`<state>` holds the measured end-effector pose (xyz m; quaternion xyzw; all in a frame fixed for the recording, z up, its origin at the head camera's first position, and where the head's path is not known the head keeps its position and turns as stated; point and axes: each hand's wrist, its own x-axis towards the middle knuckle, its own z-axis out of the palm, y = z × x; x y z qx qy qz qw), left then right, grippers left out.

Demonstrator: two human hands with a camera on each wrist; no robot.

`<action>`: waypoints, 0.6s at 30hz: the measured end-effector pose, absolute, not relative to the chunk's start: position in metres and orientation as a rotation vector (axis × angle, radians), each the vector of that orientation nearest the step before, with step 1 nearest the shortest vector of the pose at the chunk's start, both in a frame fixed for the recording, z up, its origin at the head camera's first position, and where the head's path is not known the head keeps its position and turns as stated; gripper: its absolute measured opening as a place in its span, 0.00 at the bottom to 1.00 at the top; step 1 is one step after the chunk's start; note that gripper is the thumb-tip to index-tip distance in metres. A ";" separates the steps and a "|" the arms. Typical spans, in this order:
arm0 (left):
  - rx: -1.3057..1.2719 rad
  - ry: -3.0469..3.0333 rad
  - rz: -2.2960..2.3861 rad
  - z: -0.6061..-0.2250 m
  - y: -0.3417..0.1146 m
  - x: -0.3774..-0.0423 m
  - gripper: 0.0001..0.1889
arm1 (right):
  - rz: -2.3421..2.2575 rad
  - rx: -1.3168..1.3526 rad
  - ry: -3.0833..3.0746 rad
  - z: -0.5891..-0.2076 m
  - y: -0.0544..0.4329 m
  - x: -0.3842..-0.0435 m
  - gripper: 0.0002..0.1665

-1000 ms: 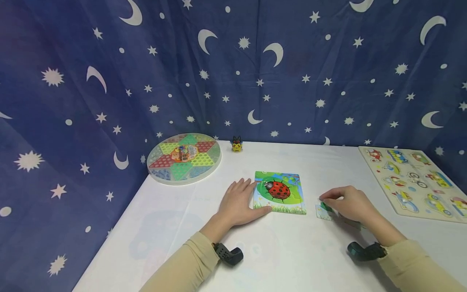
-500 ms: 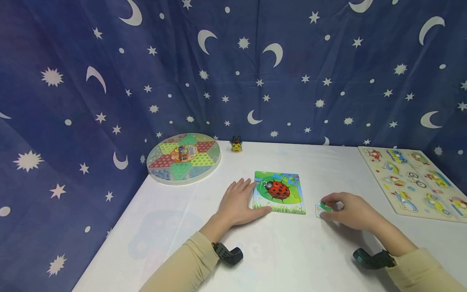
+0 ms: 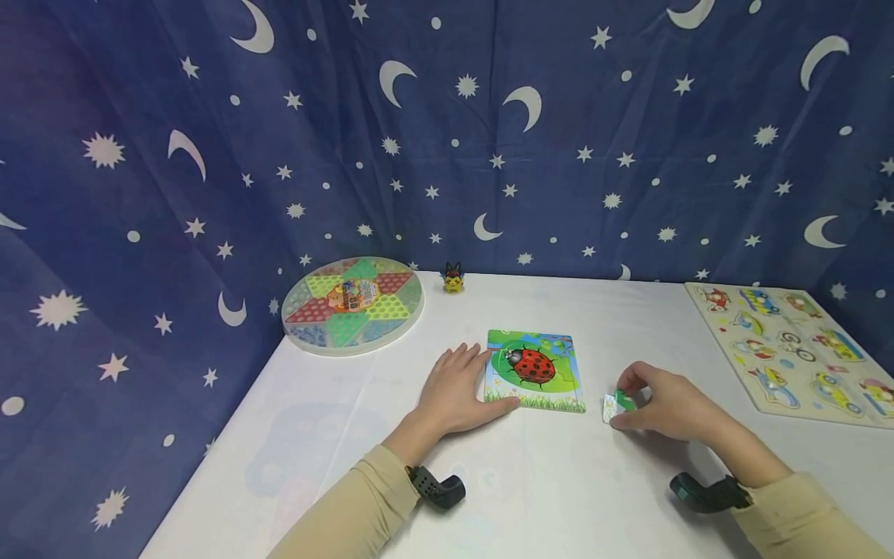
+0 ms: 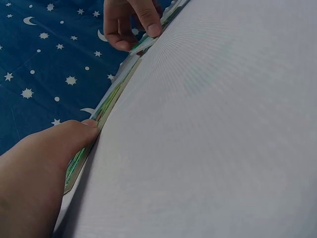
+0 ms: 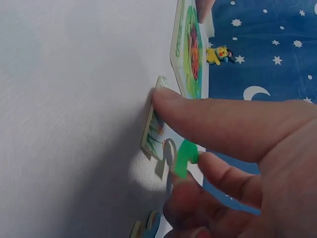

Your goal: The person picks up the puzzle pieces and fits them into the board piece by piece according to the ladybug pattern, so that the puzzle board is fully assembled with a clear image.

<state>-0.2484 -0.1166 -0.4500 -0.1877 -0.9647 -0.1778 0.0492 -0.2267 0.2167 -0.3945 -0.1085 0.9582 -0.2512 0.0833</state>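
Observation:
A square ladybug jigsaw puzzle (image 3: 532,368) lies flat on the white table. My left hand (image 3: 452,394) rests along its left side, with the thumb on the near edge; the left wrist view shows that thumb (image 4: 81,131) touching the rim. Right of the puzzle, my right hand (image 3: 670,404) pinches a small green-and-white puzzle piece (image 3: 611,408) between thumb and fingers. In the right wrist view the piece (image 5: 156,130) is tilted, with grass and a bright green patch on it. My fingers hide part of it.
More loose puzzle pieces (image 5: 148,225) lie beneath the right hand. A round Chinese checkers board (image 3: 352,304) stands back left, a small yellow figure (image 3: 453,278) at the back, and a wooden peg puzzle board (image 3: 792,349) at the right. A starry blue curtain (image 3: 447,140) hangs behind.
My right hand has shifted from the far side of the piece to grip it by opposite edges, and the piece has turned and tilted slightly. The left hand has stayed in place.

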 end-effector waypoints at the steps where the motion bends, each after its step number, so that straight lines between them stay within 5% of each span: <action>1: -0.571 -2.940 -0.544 -0.450 -0.117 -0.248 0.51 | -0.760 -0.320 2.859 -0.395 0.216 -0.227 0.33; 18: -0.574 -2.942 -0.536 -0.451 -0.117 -0.248 0.51 | -1.020 -0.446 2.783 -0.386 0.189 -0.230 0.16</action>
